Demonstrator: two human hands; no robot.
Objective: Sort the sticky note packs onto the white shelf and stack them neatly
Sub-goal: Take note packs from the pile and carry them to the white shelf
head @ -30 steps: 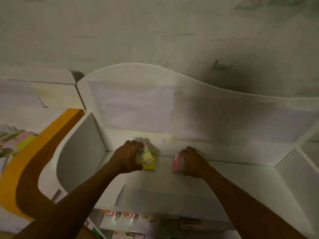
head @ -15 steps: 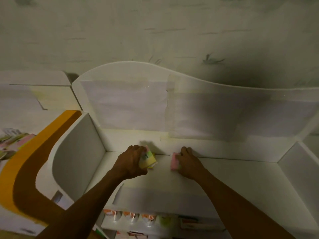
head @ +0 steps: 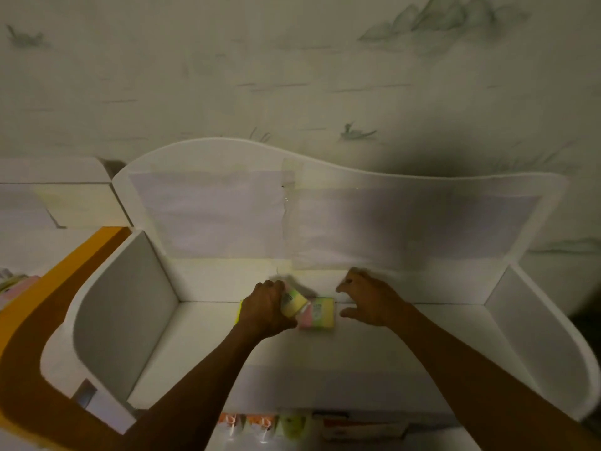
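We look down in dim, yellowish light at a pale wall papered with faint ink-style drawings: birds among reeds and distant hills at upper right. Against it stands white furniture with a wavy-topped back panel and curved side panels at left and right. We note pale sheets fixed across the back panel. At left, an orange and brown curved band runs past the furniture, and a white box-like unit sits beside the wall. A dark shadow falls on the wall at centre right.
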